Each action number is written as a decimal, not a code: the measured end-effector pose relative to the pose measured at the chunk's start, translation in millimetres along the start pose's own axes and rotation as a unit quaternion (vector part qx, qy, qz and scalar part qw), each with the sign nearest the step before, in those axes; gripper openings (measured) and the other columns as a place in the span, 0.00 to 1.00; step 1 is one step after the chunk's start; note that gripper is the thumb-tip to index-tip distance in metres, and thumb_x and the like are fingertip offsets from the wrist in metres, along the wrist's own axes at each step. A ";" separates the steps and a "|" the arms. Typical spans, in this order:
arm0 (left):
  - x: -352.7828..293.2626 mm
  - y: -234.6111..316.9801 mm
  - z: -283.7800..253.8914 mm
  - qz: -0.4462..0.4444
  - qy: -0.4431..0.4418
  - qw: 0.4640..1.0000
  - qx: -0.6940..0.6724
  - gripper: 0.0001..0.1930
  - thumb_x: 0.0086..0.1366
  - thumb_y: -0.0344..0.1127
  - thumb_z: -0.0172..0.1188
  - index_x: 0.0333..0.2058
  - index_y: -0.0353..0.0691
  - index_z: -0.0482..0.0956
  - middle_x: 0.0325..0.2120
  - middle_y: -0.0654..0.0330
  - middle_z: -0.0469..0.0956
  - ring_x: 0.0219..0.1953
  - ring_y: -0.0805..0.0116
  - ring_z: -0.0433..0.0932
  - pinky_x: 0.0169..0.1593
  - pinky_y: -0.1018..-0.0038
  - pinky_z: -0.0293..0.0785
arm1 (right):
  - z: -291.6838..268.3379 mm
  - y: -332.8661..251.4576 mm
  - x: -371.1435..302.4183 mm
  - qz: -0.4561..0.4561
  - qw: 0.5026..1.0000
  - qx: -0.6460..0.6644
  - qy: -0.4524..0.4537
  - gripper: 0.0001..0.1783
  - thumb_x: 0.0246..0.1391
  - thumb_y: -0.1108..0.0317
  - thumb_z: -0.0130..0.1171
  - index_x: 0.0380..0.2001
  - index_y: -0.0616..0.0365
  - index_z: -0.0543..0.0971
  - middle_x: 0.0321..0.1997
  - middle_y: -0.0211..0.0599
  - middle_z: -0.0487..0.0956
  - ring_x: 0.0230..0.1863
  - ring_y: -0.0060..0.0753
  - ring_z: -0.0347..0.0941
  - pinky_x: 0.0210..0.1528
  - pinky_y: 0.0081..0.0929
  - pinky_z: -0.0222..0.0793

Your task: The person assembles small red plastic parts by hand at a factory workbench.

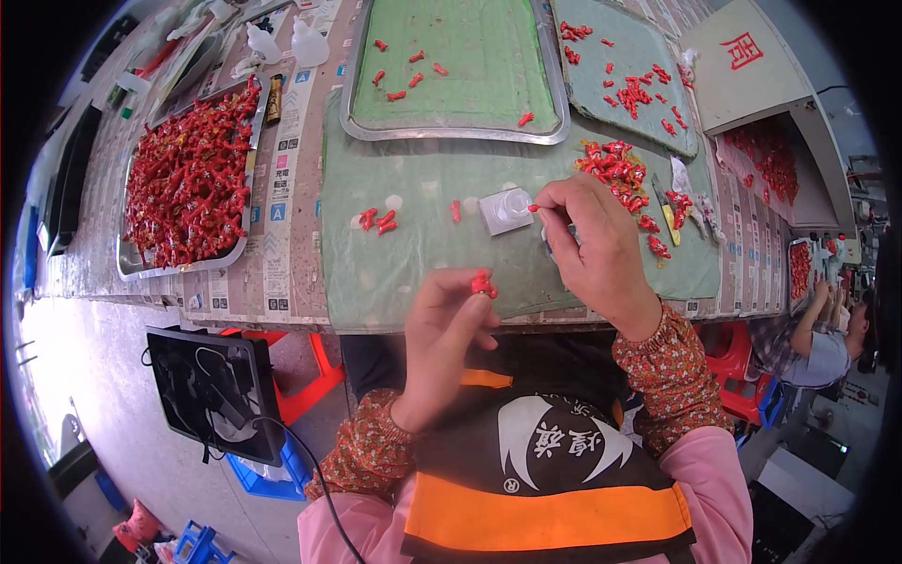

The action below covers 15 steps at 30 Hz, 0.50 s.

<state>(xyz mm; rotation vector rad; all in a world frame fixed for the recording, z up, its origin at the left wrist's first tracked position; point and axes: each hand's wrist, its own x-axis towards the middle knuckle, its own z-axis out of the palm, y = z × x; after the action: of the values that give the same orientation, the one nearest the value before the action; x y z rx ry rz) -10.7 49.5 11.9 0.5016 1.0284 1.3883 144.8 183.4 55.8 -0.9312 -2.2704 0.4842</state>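
Observation:
My left hand [449, 324] is near the table's front edge, its fingertips pinching a small red plastic figure [484, 283]. My right hand [594, 246] is raised over the green mat [413, 254], thumb and forefinger holding a thin stick with a red tip [534, 208]. Just beyond that tip sits a small clear square dish [507, 210]. A few loose red pieces [378, 220] lie on the mat to the left, and a pile of red pieces [615, 169] lies to the right.
A metal tray with green lining [456, 132] holds a few red pieces at the back. A tray heaped with red pieces [188, 179] stands at left. A grey-green board [629, 75], a white box [752, 66], a tablet on a stand [216, 390] and another seated person [813, 343] surround me.

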 end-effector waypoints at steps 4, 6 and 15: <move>0.5 0.8 -0.2 0.000 -0.005 1.000 0.003 0.13 0.69 0.33 0.55 0.50 0.36 0.71 0.41 0.58 0.76 0.34 0.77 0.76 0.29 0.82 0.76 | 1.8 -1.8 3.1 -0.041 0.997 -0.071 -0.005 0.10 0.49 0.79 0.60 0.35 0.60 0.72 0.32 0.41 0.72 0.33 0.46 0.71 0.33 0.38 0.68; 0.3 0.7 -0.2 0.003 -0.005 1.000 0.002 0.13 0.69 0.33 0.55 0.50 0.36 0.71 0.41 0.58 0.76 0.34 0.77 0.76 0.29 0.82 0.76 | 2.6 -2.6 4.3 -0.046 0.995 -0.086 -0.006 0.10 0.49 0.79 0.60 0.35 0.60 0.72 0.32 0.41 0.72 0.33 0.45 0.71 0.34 0.38 0.68; -0.1 3.0 0.4 -0.008 -0.017 1.000 0.013 0.13 0.69 0.31 0.54 0.51 0.35 0.72 0.42 0.58 0.76 0.35 0.77 0.76 0.30 0.82 0.76 | 0.1 -7.2 8.0 -0.063 0.987 -0.145 -0.025 0.10 0.47 0.80 0.61 0.34 0.61 0.74 0.32 0.42 0.73 0.33 0.45 0.72 0.34 0.37 0.69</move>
<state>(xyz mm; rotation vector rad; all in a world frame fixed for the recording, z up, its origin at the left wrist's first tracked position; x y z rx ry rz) -12.0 50.0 14.6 0.5328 1.0227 1.3492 136.8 184.2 62.9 -0.9148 -2.4702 0.1234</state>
